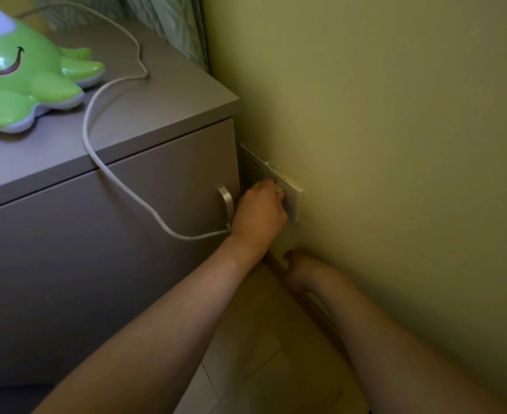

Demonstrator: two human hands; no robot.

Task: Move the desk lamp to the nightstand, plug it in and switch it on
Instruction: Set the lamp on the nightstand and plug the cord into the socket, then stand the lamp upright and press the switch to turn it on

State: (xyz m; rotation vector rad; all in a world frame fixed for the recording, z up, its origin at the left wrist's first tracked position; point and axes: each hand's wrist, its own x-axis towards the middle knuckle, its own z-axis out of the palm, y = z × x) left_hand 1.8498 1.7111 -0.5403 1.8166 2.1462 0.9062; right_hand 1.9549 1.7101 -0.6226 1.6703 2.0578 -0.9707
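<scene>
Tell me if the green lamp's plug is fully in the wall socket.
Cannot tell. The left hand holds the plug against the wall socket, hiding its prongs; the cord trails back to the lamp.

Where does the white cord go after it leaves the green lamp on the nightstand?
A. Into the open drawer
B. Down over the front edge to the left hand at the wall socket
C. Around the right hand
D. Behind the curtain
B: the cord drops over the nightstand front and ends at the left hand, pressed to the socket.

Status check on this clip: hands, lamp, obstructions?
Left hand pressing plug at wall socket. Right hand low by wall, empty. Green lamp on nightstand. Nothing blocking.
</scene>
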